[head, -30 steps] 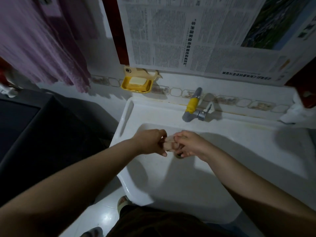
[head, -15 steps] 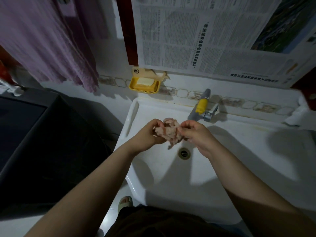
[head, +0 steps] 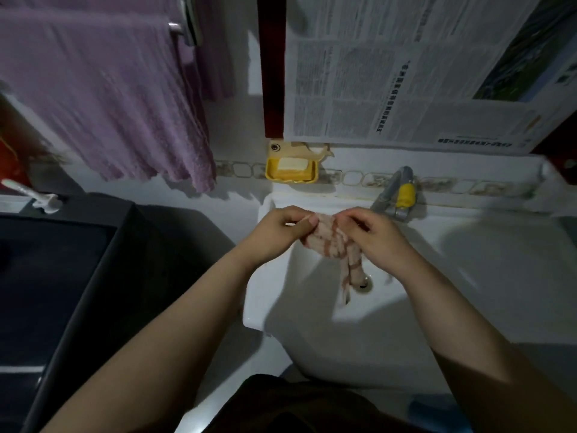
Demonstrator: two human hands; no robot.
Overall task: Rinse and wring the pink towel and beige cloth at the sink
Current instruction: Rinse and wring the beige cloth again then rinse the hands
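Over sink (head: 468,276), beige cloth (head: 331,242) bunched between hands; left hand (head: 281,229), right hand (head: 374,239) both pinching it.

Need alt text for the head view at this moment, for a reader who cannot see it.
Both hands, left hand and right hand, pinch a crumpled beige cloth above a white sink, one twisted end dangling toward the drain. A pink towel hangs on a rail at upper left.

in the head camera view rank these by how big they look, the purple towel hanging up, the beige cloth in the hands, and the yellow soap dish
1. Purple towel, by far the largest.
2. Beige cloth, bunched, so not at full spread.
3. Yellow soap dish, slightly smaller than the cloth; it sits farther from the camera, so this pair is unsure.
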